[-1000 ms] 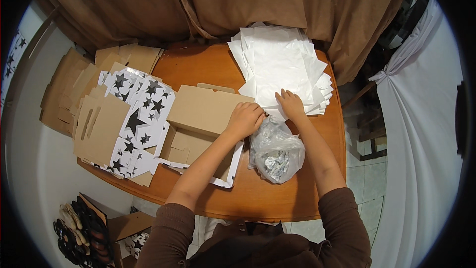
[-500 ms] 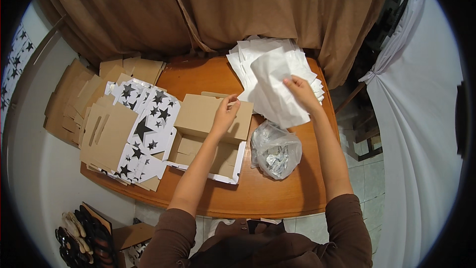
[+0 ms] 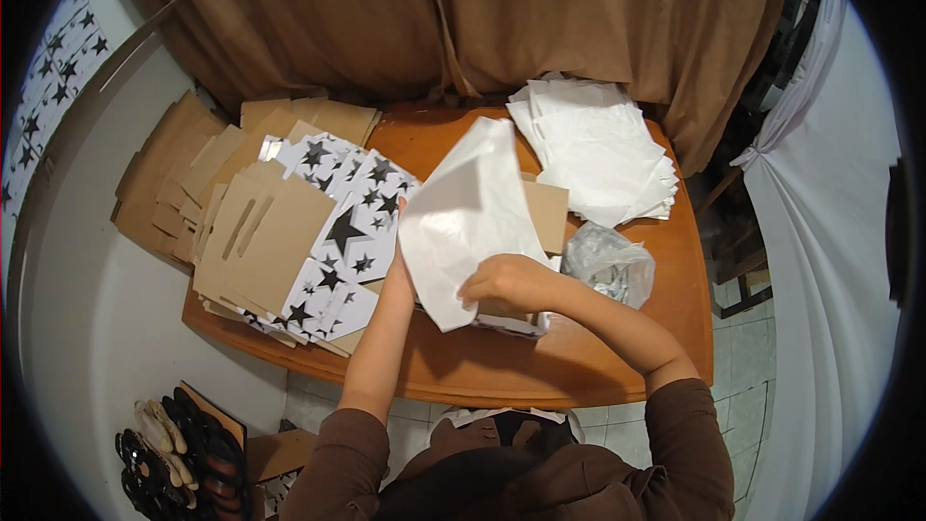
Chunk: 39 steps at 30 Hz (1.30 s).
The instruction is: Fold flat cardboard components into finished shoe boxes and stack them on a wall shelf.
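A sheet of white, thin, slightly translucent paper (image 3: 473, 203) stands up in front of me over an unlidded cardboard box (image 3: 548, 217). My right hand (image 3: 516, 282) pinches the sheet's lower edge. At its left edge is my left hand (image 3: 396, 256), closed on the paper, with most of its fingers hidden behind it. The sheet covers most of the box; a brown flap and part of the front wall show. Right of the box sits a clear plastic bag (image 3: 610, 268) with silvery contents. Behind the bag lies a stack of the same white paper (image 3: 603, 150).
Flat cardboard box blanks (image 3: 265, 246), some white with black stars (image 3: 352, 232), are piled on the left of the wooden table (image 3: 463, 367). Brown curtain (image 3: 540, 19) hangs behind. White cloth (image 3: 820, 212) hangs at the right. Footwear (image 3: 183, 449) stands low at the left.
My right hand has brought the paper sheet leftward from beside the stack to over the box. My left hand now meets the sheet's left edge. The view has shifted.
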Tool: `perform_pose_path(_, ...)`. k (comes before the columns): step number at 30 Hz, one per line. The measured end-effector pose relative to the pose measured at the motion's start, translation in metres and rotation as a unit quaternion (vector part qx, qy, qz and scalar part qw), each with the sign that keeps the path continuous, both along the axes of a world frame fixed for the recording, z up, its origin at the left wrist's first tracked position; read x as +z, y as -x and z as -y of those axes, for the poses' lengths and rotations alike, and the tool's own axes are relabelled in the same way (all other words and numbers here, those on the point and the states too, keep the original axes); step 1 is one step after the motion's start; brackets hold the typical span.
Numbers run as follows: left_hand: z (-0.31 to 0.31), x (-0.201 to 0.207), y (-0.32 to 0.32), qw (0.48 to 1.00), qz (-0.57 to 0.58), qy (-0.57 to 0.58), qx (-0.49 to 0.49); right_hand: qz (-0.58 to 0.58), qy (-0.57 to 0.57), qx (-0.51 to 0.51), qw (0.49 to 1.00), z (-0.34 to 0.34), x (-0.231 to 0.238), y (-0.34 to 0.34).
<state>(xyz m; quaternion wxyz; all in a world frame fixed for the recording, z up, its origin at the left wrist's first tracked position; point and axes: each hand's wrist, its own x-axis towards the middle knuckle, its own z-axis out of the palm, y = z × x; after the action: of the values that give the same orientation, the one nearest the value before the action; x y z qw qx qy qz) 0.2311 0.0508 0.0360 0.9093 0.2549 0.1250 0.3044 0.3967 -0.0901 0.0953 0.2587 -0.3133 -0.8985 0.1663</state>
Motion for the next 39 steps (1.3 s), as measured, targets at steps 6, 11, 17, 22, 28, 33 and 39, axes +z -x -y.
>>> perform_pose_path(6, -0.025, -0.015, 0.065, 0.997, 0.018, 0.072, -0.016, 0.104, 0.08, -0.074, 0.989, -0.002, -0.029, -0.007)
perform_pose_path(11, -0.042, -0.015, 0.087, 0.998, -0.06, 0.007, 0.035, 0.065, 0.13, -0.16, 0.976, 0.013, -0.036, -0.035)
perform_pose_path(17, -0.064, -0.02, 0.1, 0.938, -0.336, -0.08, -0.005, 0.098, 0.216, -0.281, 0.93, 0.045, -0.032, -0.054)
perform_pose_path(22, -0.054, -0.032, 0.101, 0.783, -0.503, -0.365, -0.035, 0.126, 0.277, -0.327, 0.895, 0.061, -0.031, -0.06)
perform_pose_path(28, -0.018, -0.023, 0.086, 0.445, -0.638, -0.618, 0.115, 0.091, 0.189, -0.432, 0.877, 0.041, -0.016, -0.055)
perform_pose_path(33, -0.002, -0.022, 0.022, 0.368, -0.398, -0.837, 0.073, 0.076, -0.035, -0.482, 0.872, -0.014, -0.064, 0.004)
perform_pose_path(39, 0.005, -0.079, 0.018, 0.282, -0.364, -0.887, 0.03, 0.206, -0.027, -0.412, 0.887, -0.013, -0.123, 0.02)
